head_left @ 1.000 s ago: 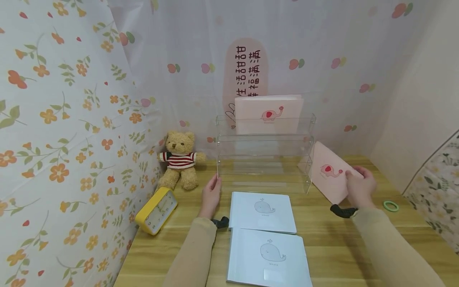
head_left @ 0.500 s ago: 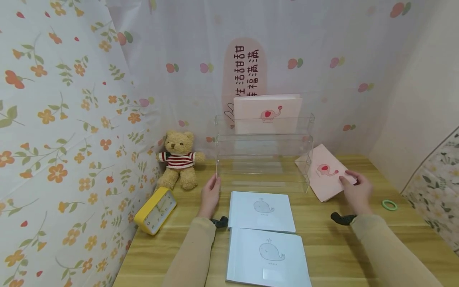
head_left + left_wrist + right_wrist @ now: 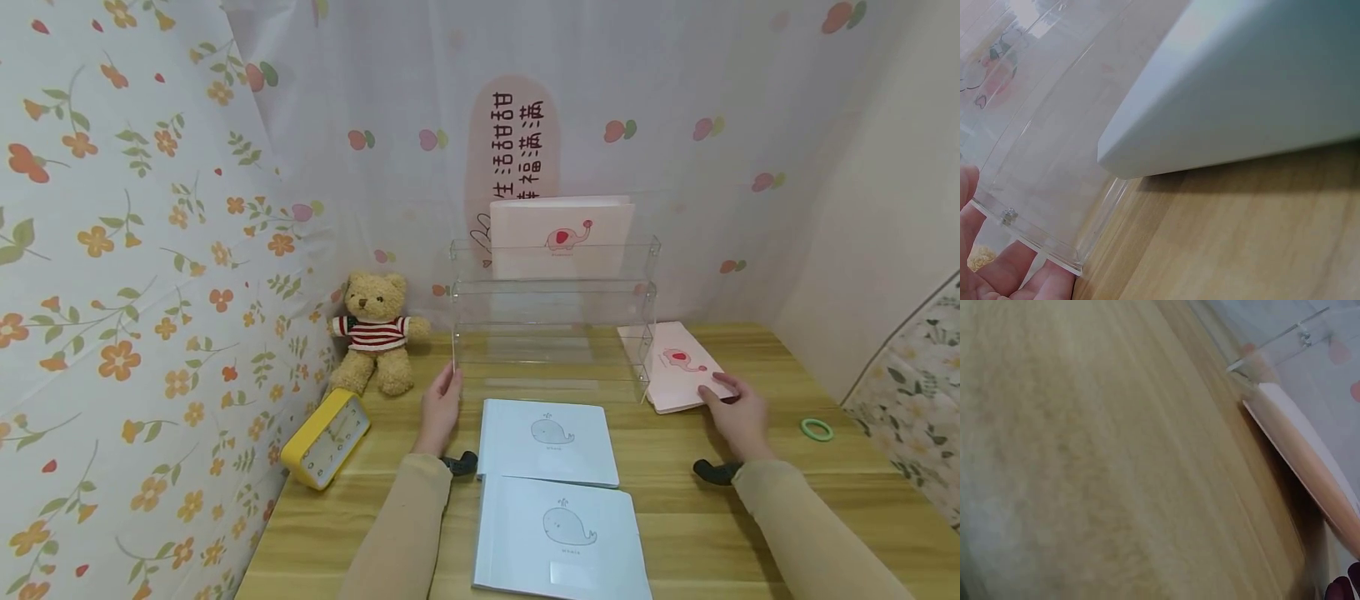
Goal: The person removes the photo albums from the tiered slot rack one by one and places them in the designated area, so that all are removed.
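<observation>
A clear acrylic display rack with stepped tiers stands at the back of the table. My left hand grips its left side panel; the left wrist view shows fingers at the panel's edge. My right hand pinches the near right corner of a pink elephant booklet, which lies low beside the rack, its left part seen through the rack's side. Another pink elephant booklet stands upright in the top tier. Two pale blue whale booklets lie one before the other in front of the rack.
A teddy bear in a striped sweater sits left of the rack, behind a yellow clock. A green ring lies on the wooden table at right. Printed curtains border the table at the back and left.
My right hand has moved down and slightly left, and the pink booklet has gone from tilted up to nearly flat beside the rack. My left hand stays on the rack.
</observation>
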The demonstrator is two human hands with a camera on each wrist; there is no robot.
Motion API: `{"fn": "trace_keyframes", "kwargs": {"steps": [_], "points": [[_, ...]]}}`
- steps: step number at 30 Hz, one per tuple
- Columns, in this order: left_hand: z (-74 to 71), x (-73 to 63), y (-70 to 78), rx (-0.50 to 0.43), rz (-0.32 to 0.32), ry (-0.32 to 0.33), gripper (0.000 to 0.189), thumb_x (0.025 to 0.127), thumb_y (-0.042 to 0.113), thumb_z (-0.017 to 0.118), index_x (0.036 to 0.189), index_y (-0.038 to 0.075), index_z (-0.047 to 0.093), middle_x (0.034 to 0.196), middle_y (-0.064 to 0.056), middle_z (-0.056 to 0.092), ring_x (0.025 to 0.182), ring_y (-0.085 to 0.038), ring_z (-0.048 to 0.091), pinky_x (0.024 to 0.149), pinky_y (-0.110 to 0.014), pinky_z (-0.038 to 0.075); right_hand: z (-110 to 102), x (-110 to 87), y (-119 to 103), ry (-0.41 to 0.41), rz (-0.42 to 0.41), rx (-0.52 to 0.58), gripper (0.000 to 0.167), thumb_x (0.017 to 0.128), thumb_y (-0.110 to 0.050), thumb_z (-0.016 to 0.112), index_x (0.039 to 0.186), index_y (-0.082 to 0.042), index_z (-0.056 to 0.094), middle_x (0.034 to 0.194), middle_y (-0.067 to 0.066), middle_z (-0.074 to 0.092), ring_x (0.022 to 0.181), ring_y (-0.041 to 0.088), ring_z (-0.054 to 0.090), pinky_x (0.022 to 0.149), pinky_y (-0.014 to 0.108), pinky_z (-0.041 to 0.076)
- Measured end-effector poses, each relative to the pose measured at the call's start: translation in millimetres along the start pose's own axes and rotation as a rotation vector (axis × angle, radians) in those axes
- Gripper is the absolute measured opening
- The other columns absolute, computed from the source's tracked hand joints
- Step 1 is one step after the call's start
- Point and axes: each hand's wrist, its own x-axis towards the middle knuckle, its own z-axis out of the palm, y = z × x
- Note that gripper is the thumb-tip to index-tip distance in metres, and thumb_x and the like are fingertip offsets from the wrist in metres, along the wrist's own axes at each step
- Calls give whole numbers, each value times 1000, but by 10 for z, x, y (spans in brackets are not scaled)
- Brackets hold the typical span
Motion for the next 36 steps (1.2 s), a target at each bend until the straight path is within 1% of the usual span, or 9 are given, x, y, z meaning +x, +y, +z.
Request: {"fn": "trace_keyframes", "kwargs": {"steps": [3, 7, 10, 14, 20, 25, 29, 31, 36], "points": [[-6, 1, -3, 1, -2, -2, 50, 114, 36, 62, 160, 17, 59, 165, -12, 59, 156, -36, 52, 130, -56, 42, -5, 8, 67, -39, -50, -96, 62, 111, -38, 66, 154, 5, 54, 167, 37, 44, 159, 59, 36, 130, 71, 31], [-18, 2, -1, -7, -16, -11, 52, 114, 40, 62, 162, 21, 58, 166, -11, 58, 157, -35, 52, 130, -56, 42, -6, 33, 138, -74, -81, -185, 67, 111, -47, 65, 153, 5, 55, 165, 40, 43, 154, 62, 38, 125, 73, 35], [-22, 5, -10, -12, -20, -11, 53, 114, 41, 62, 162, 21, 57, 166, -10, 58, 157, -34, 51, 130, -56, 43, 7, 44, 194, -60, -108, -190, 67, 109, -47, 69, 150, 5, 58, 161, 41, 47, 151, 62, 43, 122, 73, 38], [-21, -14, -17, -9, -24, -10, 53, 114, 38, 62, 163, 18, 56, 166, -12, 57, 157, -36, 51, 130, -56, 42, 25, 11, 241, -32, -129, -182, 67, 106, -45, 75, 148, 5, 61, 160, 41, 49, 149, 62, 46, 121, 73, 40], [-4, 10, -32, -11, -18, -9, 52, 115, 37, 61, 163, 18, 56, 167, -12, 56, 158, -36, 50, 131, -57, 41, 17, -32, 203, -18, -157, -137, 70, 102, -38, 81, 151, 7, 59, 169, 40, 38, 156, 63, 36, 127, 74, 32], [-2, 14, -20, -8, -15, -7, 52, 115, 37, 61, 163, 19, 56, 167, -12, 56, 158, -36, 50, 131, -57, 41, 14, -47, 184, -27, -188, -153, 70, 99, -33, 85, 149, 8, 59, 169, 42, 35, 156, 66, 34, 127, 76, 30], [8, -4, 8, 1, -15, -16, 53, 115, 38, 60, 163, 17, 56, 167, -13, 56, 158, -36, 49, 131, -57, 41, 28, -45, 206, -28, -213, -202, 67, 99, -32, 86, 146, 10, 61, 167, 44, 37, 153, 68, 36, 125, 77, 31], [13, -10, 17, 6, -18, -13, 53, 115, 38, 61, 163, 18, 56, 167, -12, 56, 159, -36, 49, 131, -56, 41, 40, -41, 217, -26, -235, -228, 68, 100, -34, 84, 145, 10, 62, 165, 45, 38, 150, 69, 37, 124, 78, 32], [12, -21, 23, 8, -28, 3, 52, 115, 39, 61, 163, 19, 57, 167, -11, 57, 158, -35, 50, 131, -56, 41, 66, -42, 215, -31, -245, -241, 70, 101, -38, 83, 146, 12, 61, 164, 46, 38, 149, 69, 37, 123, 78, 32]]}}
